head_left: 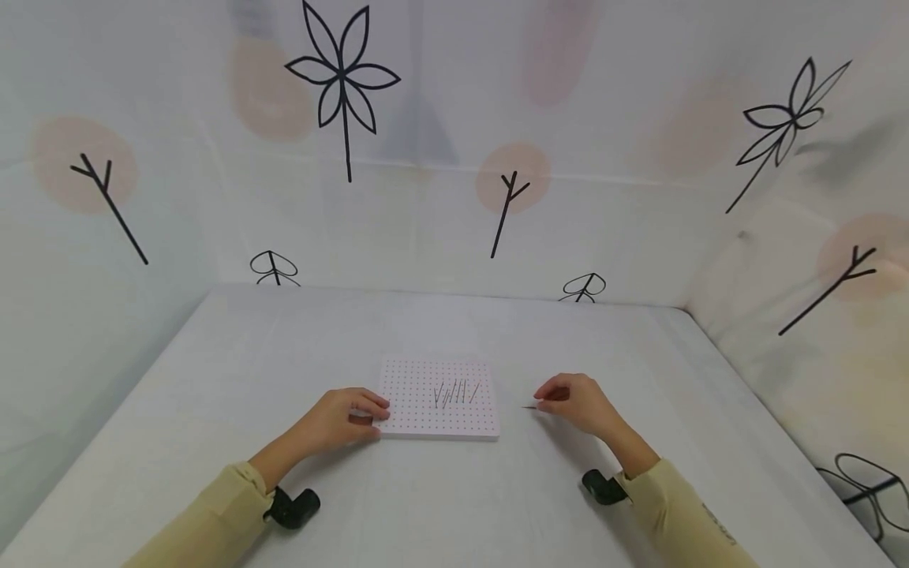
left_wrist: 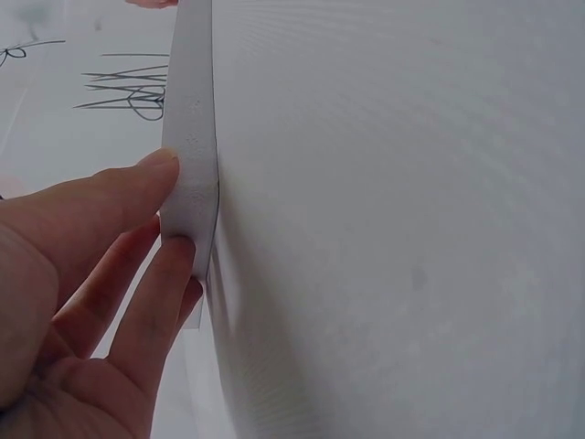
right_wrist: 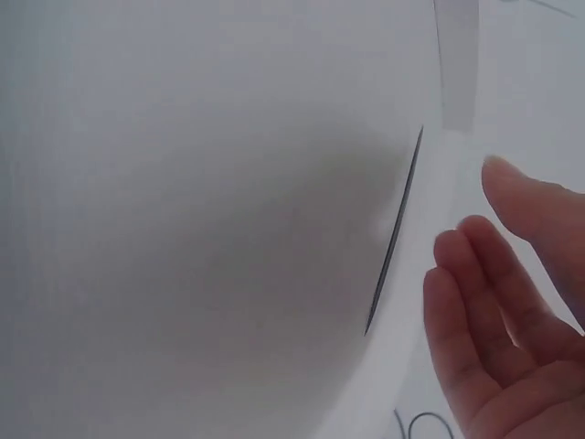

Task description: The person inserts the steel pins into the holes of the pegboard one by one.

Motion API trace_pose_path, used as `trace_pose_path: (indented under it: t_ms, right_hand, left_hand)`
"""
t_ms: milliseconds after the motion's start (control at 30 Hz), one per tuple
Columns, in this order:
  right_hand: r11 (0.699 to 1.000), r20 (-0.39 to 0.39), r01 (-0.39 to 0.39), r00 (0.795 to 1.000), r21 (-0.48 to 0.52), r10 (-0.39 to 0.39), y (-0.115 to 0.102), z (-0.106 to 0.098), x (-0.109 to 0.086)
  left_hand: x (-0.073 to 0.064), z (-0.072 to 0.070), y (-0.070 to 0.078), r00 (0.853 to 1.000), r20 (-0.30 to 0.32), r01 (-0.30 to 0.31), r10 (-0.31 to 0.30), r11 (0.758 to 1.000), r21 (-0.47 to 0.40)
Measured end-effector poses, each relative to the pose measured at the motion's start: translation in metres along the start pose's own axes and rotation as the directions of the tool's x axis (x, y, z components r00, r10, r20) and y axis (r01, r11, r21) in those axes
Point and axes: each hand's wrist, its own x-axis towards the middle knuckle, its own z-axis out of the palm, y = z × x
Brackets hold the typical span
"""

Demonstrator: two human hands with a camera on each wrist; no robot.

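A white board dotted with rows of small holes [head_left: 412, 422] lies flat on the table. Several thin dark needles [head_left: 454, 392] stand at various tilts in its right half. My left hand [head_left: 337, 418] holds the board's front left corner, thumb and fingers against its edges; the left wrist view shows the board's side [left_wrist: 190, 110] between them. To the right of the board, a thin dark needle [right_wrist: 395, 229] with tapered ends lies on the table. Beside it hovers my right hand [head_left: 578, 406], thumb and fingers apart, with nothing between them in the right wrist view.
A white cloth covers the table [head_left: 284, 331], and pale walls with printed black flowers and twigs [head_left: 342, 75] rise behind and at both sides. Each wrist carries a black camera [head_left: 294, 509] below a yellowish sleeve [head_left: 213, 513].
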Motion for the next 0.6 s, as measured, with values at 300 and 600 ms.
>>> trace_pose_path:
  t_ms: [300, 600]
  right_hand:
    - [0.999, 0.122, -0.023, 0.992, -0.03, 0.026, 0.012, -0.003, 0.01]
    - [0.998, 0.171, -0.035, 0.984, -0.053, 0.044, 0.013, 0.002, 0.016]
  left_hand:
    - [0.0, 0.0, -0.001, 1.0, 0.002, -0.005, 0.005, 1.0, -0.005]
    - [-0.001, 0.0, 0.001, 1.0, 0.007, 0.01, -0.01, 1.0, -0.011]
